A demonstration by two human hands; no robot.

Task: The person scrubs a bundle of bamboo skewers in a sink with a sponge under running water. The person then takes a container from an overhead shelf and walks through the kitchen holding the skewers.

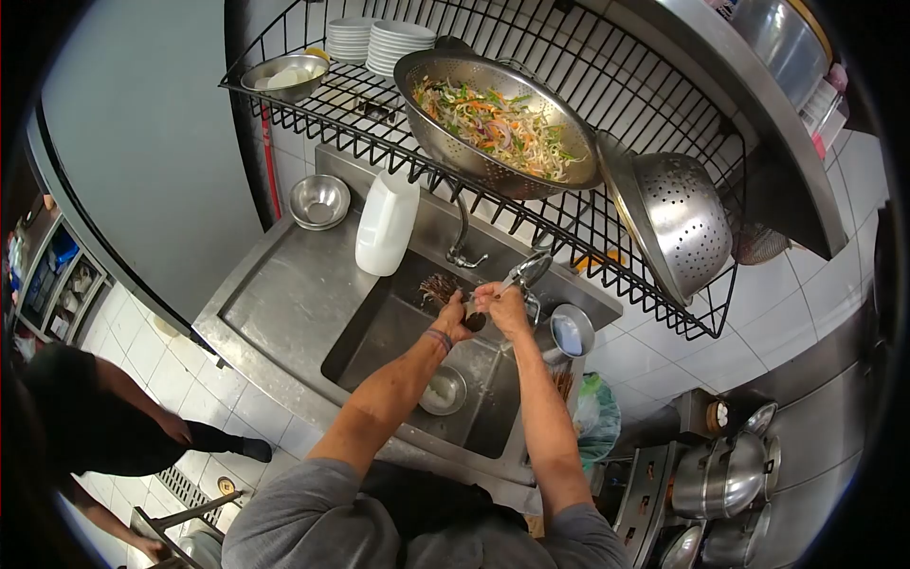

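Grips a brush (439,287) in the curled left hand (457,320) over the sink (377,341), and holds the right hand (505,307) just beside it near the tap (536,268) with fingers partly bent; cannot tell whether around anything. Has a bowl (461,394) below in the sink, a white jug (387,228) on the desk (294,294) and a colander (441,140) of shredded vegetables (502,128) on the rack (332,125) above.

One lens only, perched on the head of the grey-sleeved person (303,507), pitched forward and steeply down past bare left hand (455,319) and bare right hand (504,305), close over the rectangular stainless-steel sink (384,327); its wide, dark-edged circle takes in the black wire rack (616,95) ahead and white-tiled floor (218,403) leftward.
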